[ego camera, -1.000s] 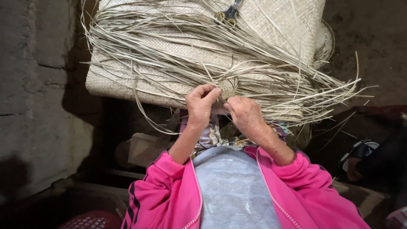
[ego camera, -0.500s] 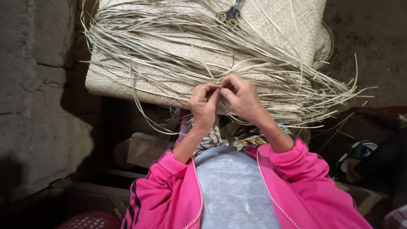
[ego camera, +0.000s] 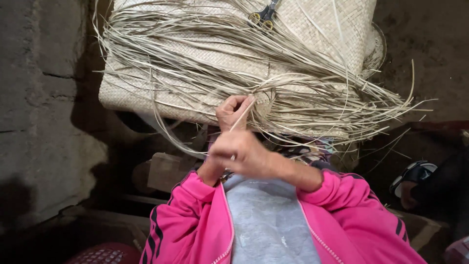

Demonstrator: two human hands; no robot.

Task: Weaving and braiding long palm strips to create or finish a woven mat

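- A single pale straw strip (ego camera: 241, 116) runs in a straight slant between the 2 hands, just in front of the near edge of the woven mat (ego camera: 205, 73).
- The right hand (ego camera: 243, 152) is closed in a narrow pinch around the lower end of this strip, close to the chest, with the knuckles turned up.
- The left hand (ego camera: 231, 110) is higher, at the mat edge; its fingers are curled and narrow, and the upper part of the strip passes along them. I cannot tell if they really clamp it or only touch it.
- Compared with 0.5 s ago, the right hand has come back from the mat edge toward the body, and the strip is now stretched out between the hands; before, both hands were side by side at the edge.
- The left hand has stayed almost at the same place.
- Many loose straw strands (ego camera: 312, 93) spread over the mat and hang past its right side.
- A pair of scissors (ego camera: 263, 14) lies on the far part of the mat.
- The pink jacket sleeves (ego camera: 195, 220) frame the bottom of the view, and a rough grey wall (ego camera: 39, 112) stands on the left.
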